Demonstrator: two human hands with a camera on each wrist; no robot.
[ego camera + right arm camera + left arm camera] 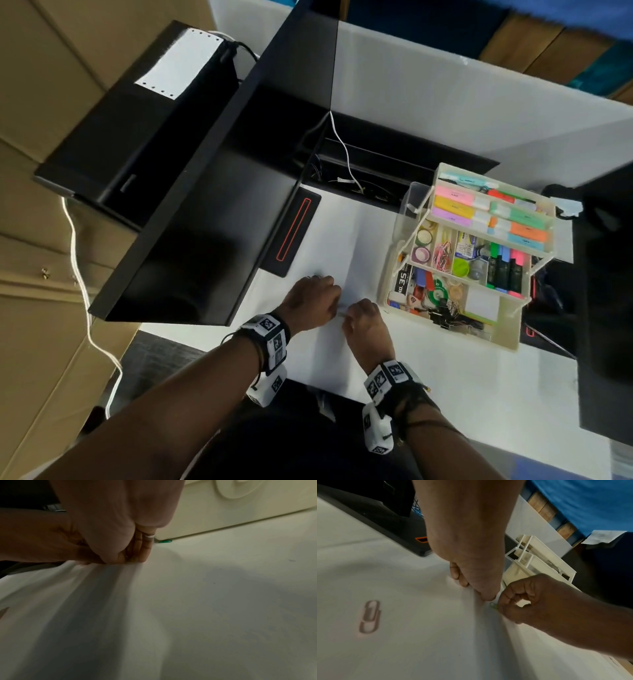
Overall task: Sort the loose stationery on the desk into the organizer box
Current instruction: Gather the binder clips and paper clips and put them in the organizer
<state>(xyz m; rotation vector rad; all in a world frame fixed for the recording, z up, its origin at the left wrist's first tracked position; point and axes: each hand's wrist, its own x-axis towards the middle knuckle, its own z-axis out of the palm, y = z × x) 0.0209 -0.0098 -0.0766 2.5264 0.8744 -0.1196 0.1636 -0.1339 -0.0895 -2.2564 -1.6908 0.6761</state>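
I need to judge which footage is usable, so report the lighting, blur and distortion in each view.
Head view: evenly lit, wide-angle bending at the edges, organizer box sharp. Left wrist view: bright, soft; the near paper clip is blurred, right hand clearer. Right wrist view: dim, grainy, broad shadows across the desk, right hand smeared.

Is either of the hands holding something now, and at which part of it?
The right hand pinches a small green paper clip by one end, low over the white desk. The left hand has its fingers curled down; any grip is hidden.
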